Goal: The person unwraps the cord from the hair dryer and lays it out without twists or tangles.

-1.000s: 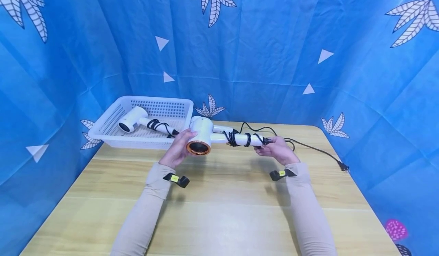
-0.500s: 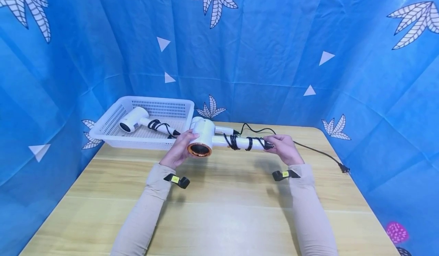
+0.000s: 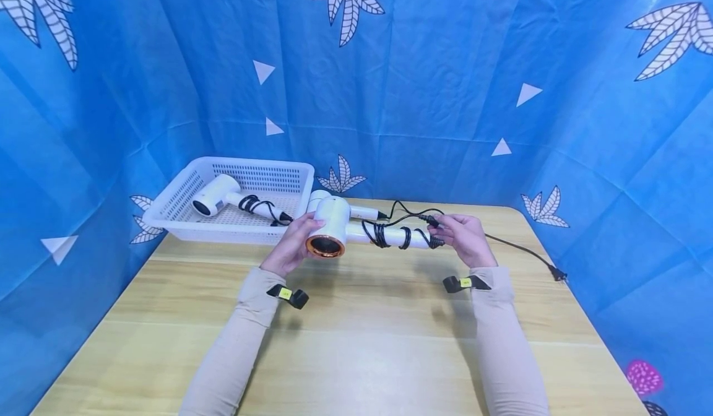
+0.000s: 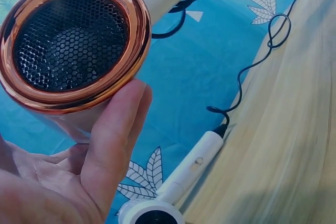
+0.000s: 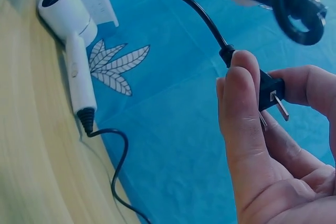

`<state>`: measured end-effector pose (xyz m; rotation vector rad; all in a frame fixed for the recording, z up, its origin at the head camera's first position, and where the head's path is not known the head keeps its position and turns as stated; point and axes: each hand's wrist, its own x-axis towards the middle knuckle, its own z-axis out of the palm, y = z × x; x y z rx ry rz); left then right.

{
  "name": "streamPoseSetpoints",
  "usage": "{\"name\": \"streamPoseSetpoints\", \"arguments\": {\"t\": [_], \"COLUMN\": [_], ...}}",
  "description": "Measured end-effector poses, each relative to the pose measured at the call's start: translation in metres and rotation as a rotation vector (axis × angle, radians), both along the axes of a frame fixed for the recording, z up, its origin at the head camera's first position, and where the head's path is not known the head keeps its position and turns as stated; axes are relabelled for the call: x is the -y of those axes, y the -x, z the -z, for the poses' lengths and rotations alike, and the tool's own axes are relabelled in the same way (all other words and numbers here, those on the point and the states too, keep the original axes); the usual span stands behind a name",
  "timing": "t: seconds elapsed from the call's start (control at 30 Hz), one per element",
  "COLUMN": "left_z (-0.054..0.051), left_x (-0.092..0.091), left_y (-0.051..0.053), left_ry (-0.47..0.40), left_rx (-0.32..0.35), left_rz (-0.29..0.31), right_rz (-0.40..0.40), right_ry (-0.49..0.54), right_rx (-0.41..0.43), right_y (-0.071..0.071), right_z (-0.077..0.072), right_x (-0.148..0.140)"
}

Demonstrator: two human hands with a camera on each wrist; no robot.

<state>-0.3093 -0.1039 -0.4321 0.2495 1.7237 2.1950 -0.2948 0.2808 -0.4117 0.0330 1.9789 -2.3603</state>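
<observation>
The right hand pinches a black two-pronged plug between thumb and fingers, just beside the handle end of the held hair dryer. The left hand grips that dryer's white barrel, keeping it off the tabletop with the copper-rimmed end towards the person and the handle pointing right. A loose length of cord runs from the plug back to black coils wound around the handle.

The step in hand appears to be managing this cord by its plug end; whether it is being wound on or taken off cannot be told. Either way, the next move seems to call for a steady left grip while the right hand carries the plug around the handle without snagging the coils.

Behind the held dryer, a second hair dryer lies on the tabletop, its cord unwound and stretching right to a plug near the edge.

Farther left stands a white perforated basket. In it lies one hair dryer with a wrapped cord, its handle end reaching towards the basket's right side.
</observation>
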Motion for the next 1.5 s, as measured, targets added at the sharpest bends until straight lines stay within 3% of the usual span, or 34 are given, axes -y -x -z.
{"name": "streamPoseSetpoints", "arguments": {"t": [0.3, 0.53, 1.13, 1.5], "left_z": [0.002, 0.002, 0.001, -0.001], "left_x": [0.000, 0.001, 0.002, 0.007], "left_y": [0.000, 0.001, 0.004, 0.004], "left_ry": [0.005, 0.020, 0.020, 0.000], "left_rx": [0.002, 0.008, 0.030, 0.034], "left_rz": [0.005, -0.001, -0.031, -0.043], "right_rz": [-0.011, 0.014, -0.042, -0.103], "right_ry": [0.102, 0.110, 0.118, 0.105], "right_rx": [-0.045, -0.057, -0.149, -0.161], "right_y": [-0.007, -0.012, -0.033, -0.041], "right_z": [-0.011, -0.020, -0.047, -0.053], "right_x": [0.001, 0.004, 0.015, 0.021]}}
